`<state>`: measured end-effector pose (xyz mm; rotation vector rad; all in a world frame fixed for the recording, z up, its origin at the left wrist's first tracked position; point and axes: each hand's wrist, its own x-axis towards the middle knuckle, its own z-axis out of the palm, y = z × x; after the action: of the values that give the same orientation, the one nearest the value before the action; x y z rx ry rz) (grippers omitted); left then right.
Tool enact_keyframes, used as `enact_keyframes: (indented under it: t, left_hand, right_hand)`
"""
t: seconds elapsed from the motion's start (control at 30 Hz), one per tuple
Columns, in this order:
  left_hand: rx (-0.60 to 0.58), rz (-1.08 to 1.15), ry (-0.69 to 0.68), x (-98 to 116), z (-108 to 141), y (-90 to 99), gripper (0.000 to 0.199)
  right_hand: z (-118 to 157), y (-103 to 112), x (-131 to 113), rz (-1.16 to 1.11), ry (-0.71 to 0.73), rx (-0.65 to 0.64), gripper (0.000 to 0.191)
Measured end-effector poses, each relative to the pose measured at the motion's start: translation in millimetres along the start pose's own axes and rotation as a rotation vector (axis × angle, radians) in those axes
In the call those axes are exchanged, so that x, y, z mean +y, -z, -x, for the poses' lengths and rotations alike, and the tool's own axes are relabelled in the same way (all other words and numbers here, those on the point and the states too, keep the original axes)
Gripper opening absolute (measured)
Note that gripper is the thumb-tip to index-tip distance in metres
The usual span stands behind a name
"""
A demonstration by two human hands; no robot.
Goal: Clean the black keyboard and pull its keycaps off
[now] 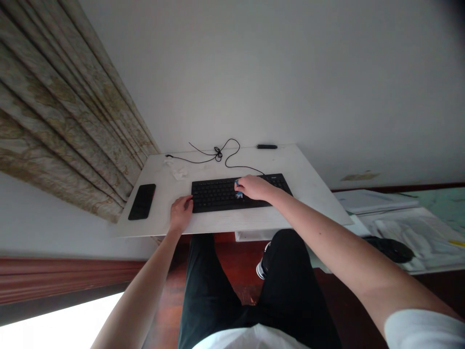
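A black keyboard [214, 195] lies on the white desk, its long side roughly along the front edge. My left hand [180, 213] rests at the keyboard's left end, thumb and fingers closed on that edge. Over the right-middle keys is my right hand [254, 187], its fingers pinched on a small blue-and-white piece [239, 196] that touches or nearly touches the keys. Most of this piece is hidden under the fingers, and I cannot tell whether it is cloth or a wrapper.
The keyboard's cable [218, 154] lies knotted behind it. A black phone [142, 201] is at the left, crumpled tissue [179, 173] behind my left hand, and a black stick-like object [267, 146] by the wall. A black mouse [390, 249] sits on the lower surface at right.
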<state>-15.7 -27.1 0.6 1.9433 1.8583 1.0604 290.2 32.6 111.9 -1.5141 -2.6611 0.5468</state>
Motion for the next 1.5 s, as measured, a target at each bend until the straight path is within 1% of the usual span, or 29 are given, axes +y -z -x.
enact_keyframes:
  t: [0.1,0.17,0.23,0.33,0.4,0.47,0.57,0.6,0.63,0.7,0.8,0.87,0.93,1.03,1.1,1.17,1.27,1.33,1.4,1.5]
  left_hand:
    - [-0.006,-0.005,-0.001,0,0,0.9,0.032]
    - [-0.01,-0.006,0.001,0,1,1.5,0.032]
    - [-0.014,-0.008,0.003,0,1,1.6,0.033]
    - [-0.013,-0.009,0.003,0,0,0.8,0.033]
    - [-0.012,-0.014,0.0,0,0,0.1,0.033]
    - [-0.016,-0.022,-0.002,0,0,-0.1,0.033]
    - [-0.024,-0.027,0.001,0,0,0.7,0.034]
    - [-0.027,-0.027,0.003,0,0,1.0,0.034]
    - [-0.027,-0.028,0.005,1,1,1.3,0.034]
    - [-0.025,-0.032,0.007,1,1,1.8,0.034]
    - [-0.017,-0.038,0.009,2,1,2.0,0.034]
    - [-0.014,-0.044,0.007,3,1,2.0,0.034]
    - [-0.018,-0.049,0.003,3,1,1.9,0.034]
    - [-0.02,-0.052,-0.002,2,1,1.8,0.034]
    - [-0.013,-0.05,-0.003,2,2,1.8,0.033]
    - [-0.011,-0.047,-0.004,2,2,1.9,0.033]
    - [-0.02,-0.053,-0.001,3,2,1.8,0.034]
    - [-0.024,-0.06,-0.002,2,1,1.2,0.034]
    - [-0.024,-0.067,-0.001,1,1,0.5,0.034]
    - [-0.022,-0.077,0.002,0,1,-0.3,0.034]
  right_hand:
    - [1,-7,-2,-0.077,0.051,0.053,0.026]
    - [2,-11,-1,-0.076,0.056,0.067,0.026]
    - [5,-9,5,-0.011,0.021,0.055,0.025]
    - [11,-1,21,0.094,-0.048,-0.006,0.024]
    - [14,3,27,0.11,-0.075,-0.022,0.024]
    - [15,3,28,0.059,-0.046,0.012,0.025]
    - [15,-4,21,-0.071,0.078,0.069,0.027]
    - [15,-6,20,-0.088,0.096,0.075,0.027]
    - [16,-7,20,-0.077,0.088,0.075,0.027]
    - [20,-6,27,0.002,0.024,0.055,0.026]
    - [27,1,44,0.129,-0.097,-0.003,0.026]
    - [31,6,53,0.141,-0.13,-0.019,0.025]
    - [34,7,55,0.09,-0.108,0.013,0.025]
    - [33,1,50,-0.042,-0.005,0.096,0.026]
    - [33,-3,46,-0.102,0.049,0.128,0.026]
    - [34,-5,48,-0.088,0.035,0.131,0.024]
    - [38,-1,60,0.003,-0.069,0.089,0.023]
    - [41,4,68,0.035,-0.11,0.063,0.023]
    - [43,8,69,0.003,-0.117,0.067,0.023]
    - [41,6,56,-0.153,-0.052,0.108,0.023]
